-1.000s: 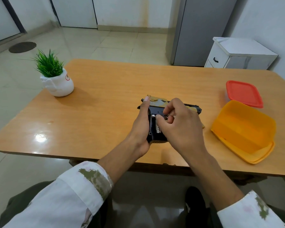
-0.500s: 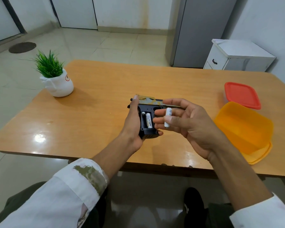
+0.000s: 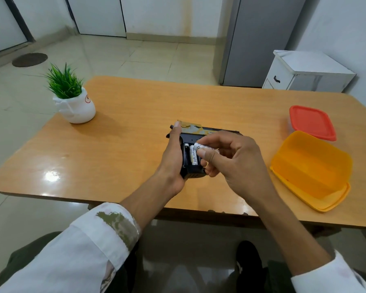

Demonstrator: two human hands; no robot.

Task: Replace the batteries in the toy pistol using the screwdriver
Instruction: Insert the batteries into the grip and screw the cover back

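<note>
A black and gold toy pistol (image 3: 191, 132) lies on its side near the middle of the wooden table (image 3: 123, 144), its grip pointing toward me. My left hand (image 3: 173, 157) grips the handle from the left, thumb up along the slide. The battery bay in the grip is uncovered, and a white battery (image 3: 193, 158) sits in it. My right hand (image 3: 230, 161) pinches a second white battery (image 3: 200, 146) between thumb and fingers, its tip right over the top of the bay. No screwdriver is visible.
An orange plastic box (image 3: 311, 168) stands open on the table at my right, with a red lid (image 3: 312, 122) behind it. A white pot with a green plant (image 3: 73, 98) stands at the far left. A white cabinet (image 3: 304, 70) stands beyond the table.
My right hand lifted a battery away from the grip and held it up, then brought it back down to the bay. The left hand kept its hold on the pistol.
</note>
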